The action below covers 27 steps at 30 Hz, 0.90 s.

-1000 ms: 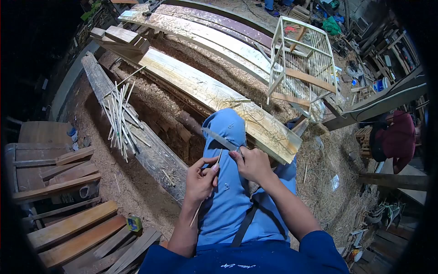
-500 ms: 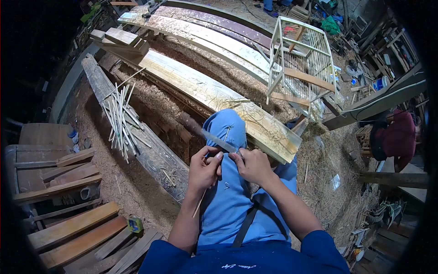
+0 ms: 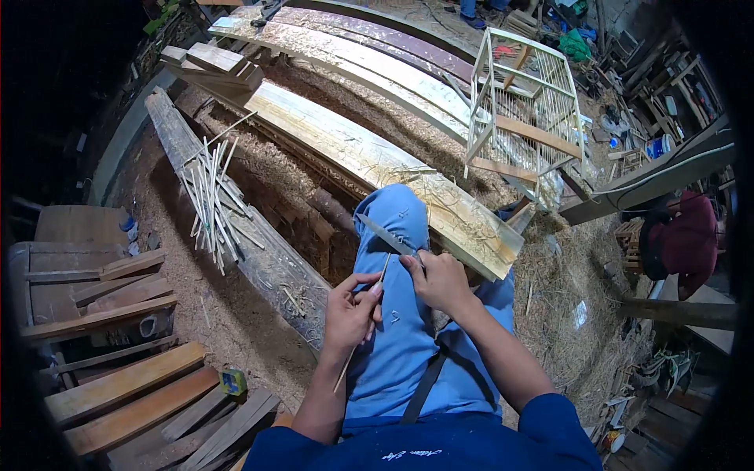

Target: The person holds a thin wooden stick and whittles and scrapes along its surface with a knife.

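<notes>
Above the blue-clad thigh, my left hand pinches a thin wooden stick. The stick's tip points up and away, and its lower end comes out below the hand beside the forearm. My right hand is closed round the handle of a knife, whose blade slants up to the left over the knee. Blade and stick tip are a little apart. The knife's handle is mostly hidden by the fingers.
A pile of thin sticks lies on a weathered beam at the left. Beyond the knee runs a pale plank with shavings. A slatted wooden frame stands behind. Another person is at the far right.
Half a second ago the hands were closer together and the blade was by the left fingers. Now the knife is farther up and right, and the stick's tip shows again.
</notes>
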Tool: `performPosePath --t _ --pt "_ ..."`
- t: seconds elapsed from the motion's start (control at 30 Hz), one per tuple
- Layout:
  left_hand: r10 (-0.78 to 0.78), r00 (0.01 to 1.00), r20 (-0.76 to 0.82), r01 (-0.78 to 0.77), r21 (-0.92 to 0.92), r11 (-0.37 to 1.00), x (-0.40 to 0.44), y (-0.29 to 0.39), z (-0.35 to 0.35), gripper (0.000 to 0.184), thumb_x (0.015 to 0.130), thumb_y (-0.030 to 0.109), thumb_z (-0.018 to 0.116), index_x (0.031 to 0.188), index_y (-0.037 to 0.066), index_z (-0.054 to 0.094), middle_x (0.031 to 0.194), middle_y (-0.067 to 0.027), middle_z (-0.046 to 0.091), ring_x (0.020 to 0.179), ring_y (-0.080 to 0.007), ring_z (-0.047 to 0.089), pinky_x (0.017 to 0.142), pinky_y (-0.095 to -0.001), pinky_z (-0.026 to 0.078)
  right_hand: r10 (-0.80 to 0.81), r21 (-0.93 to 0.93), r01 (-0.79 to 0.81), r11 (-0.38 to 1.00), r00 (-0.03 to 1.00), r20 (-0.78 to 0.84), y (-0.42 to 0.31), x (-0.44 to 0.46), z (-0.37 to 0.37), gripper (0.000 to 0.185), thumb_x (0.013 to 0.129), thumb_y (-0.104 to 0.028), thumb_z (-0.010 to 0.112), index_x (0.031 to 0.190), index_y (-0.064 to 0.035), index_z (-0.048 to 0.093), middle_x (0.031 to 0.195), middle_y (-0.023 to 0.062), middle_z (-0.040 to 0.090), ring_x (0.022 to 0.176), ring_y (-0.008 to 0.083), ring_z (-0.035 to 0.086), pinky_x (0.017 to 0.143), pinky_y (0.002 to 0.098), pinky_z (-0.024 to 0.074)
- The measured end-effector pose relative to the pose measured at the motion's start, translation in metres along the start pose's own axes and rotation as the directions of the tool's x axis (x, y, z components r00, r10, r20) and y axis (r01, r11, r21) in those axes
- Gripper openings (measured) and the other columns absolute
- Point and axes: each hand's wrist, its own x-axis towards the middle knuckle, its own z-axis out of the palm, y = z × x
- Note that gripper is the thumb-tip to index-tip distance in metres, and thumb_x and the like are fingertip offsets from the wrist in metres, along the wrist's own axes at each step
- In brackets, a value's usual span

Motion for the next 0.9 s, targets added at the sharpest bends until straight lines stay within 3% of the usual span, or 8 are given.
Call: performPosePath --t 0.13,0.23,0.37,0.43,0.53,0.67,0.73,0.9 --pt "0.012 1.000 0.028 -0.013 0.031 0.999 0.024 0.010 0.008 0.016 0.103 0.012 0.061 0.115 0.001 0.064 0.058 -0.0027 0.060 0.034 -0.0067 0.042 0.031 -0.0236 0.028 -0.005 0.023 0.005 1.000 1.000 0.020 -0.002 -0.007 -0.006 0.055 0.102 -0.048 0.054 0.077 -0.0008 0.066 0.070 0.0289 0.066 0.071 0.0490 0.068 0.066 0.0584 0.0529" --pt "0.008 0.998 0.058 -0.013 0.096 0.995 0.039 0.015 0.012 0.012 0.104 0.011 0.058 0.106 -0.001 0.060 0.058 -0.0033 0.059 0.035 -0.0081 0.043 0.031 -0.0260 0.030 -0.085 -0.012 0.085 0.996 0.994 -0.062 0.001 -0.007 -0.002 0.052 0.102 -0.043 0.057 0.073 -0.0005 0.063 0.061 0.0277 0.060 0.062 0.0500 0.063 0.059 0.0575 0.0498" --pt "0.007 0.999 0.051 -0.010 0.063 0.998 0.043 0.002 0.007 0.012 0.104 0.008 0.059 0.111 -0.001 0.060 0.062 -0.0029 0.060 0.042 -0.0064 0.049 0.036 -0.0242 0.034 -0.079 -0.026 0.077 0.997 0.995 -0.056 -0.002 -0.003 -0.001 0.053 0.102 -0.045 0.057 0.074 -0.0008 0.063 0.062 0.0278 0.060 0.064 0.0503 0.064 0.060 0.0575 0.0504" --pt "0.130 0.991 -0.003 -0.130 -0.075 0.989 0.040 -0.014 0.009 0.015 0.103 0.005 0.059 0.116 -0.002 0.061 0.068 -0.0021 0.061 0.052 -0.0049 0.054 0.044 -0.0218 0.039 -0.047 -0.045 0.045 0.998 0.998 -0.049 -0.004 -0.001 -0.001 0.055 0.102 -0.047 0.055 0.074 -0.0010 0.063 0.062 0.0278 0.061 0.065 0.0502 0.064 0.061 0.0584 0.0504" --pt "0.130 0.992 -0.006 -0.130 -0.026 0.991 0.028 -0.016 0.005 0.019 0.103 0.003 0.059 0.121 -0.002 0.063 0.073 -0.0013 0.061 0.057 -0.0043 0.056 0.050 -0.0202 0.042 -0.026 -0.078 0.023 0.997 0.999 -0.027 -0.004 0.000 -0.002 0.055 0.102 -0.049 0.054 0.075 -0.0015 0.064 0.064 0.0276 0.062 0.067 0.0500 0.065 0.063 0.0589 0.0506" --pt "0.058 0.998 -0.033 -0.058 0.014 0.998 0.009 -0.009 0.005 0.019 0.103 0.005 0.059 0.121 -0.002 0.064 0.073 -0.0007 0.060 0.056 -0.0030 0.055 0.047 -0.0202 0.040 -0.022 -0.059 0.020 0.998 0.999 -0.042 -0.001 0.001 -0.002 0.056 0.102 -0.050 0.053 0.076 -0.0016 0.064 0.065 0.0275 0.062 0.068 0.0500 0.065 0.064 0.0593 0.0507" --pt "0.075 0.997 -0.023 -0.075 -0.001 0.997 0.002 -0.011 0.003 0.019 0.103 0.006 0.060 0.121 -0.001 0.064 0.071 -0.0005 0.061 0.054 -0.0029 0.053 0.046 -0.0201 0.038 0.050 -0.065 -0.048 0.997 0.998 0.023 -0.005 0.001 -0.006 0.056 0.102 -0.051 0.051 0.081 -0.0019 0.068 0.074 0.0287 0.068 0.077 0.0490 0.069 0.069 0.0583 0.0542" --pt "0.034 0.999 -0.041 -0.031 0.065 0.997 0.001 -0.002 0.007 0.019 0.104 0.009 0.059 0.120 0.001 0.065 0.060 -0.0012 0.060 0.041 -0.0040 0.046 0.037 -0.0224 0.033 0.036 -0.045 -0.036 0.998 0.999 0.005 -0.003 -0.004 -0.003 0.057 0.102 -0.052 0.051 0.081 -0.0017 0.068 0.074 0.0289 0.067 0.076 0.0493 0.069 0.070 0.0584 0.0543"
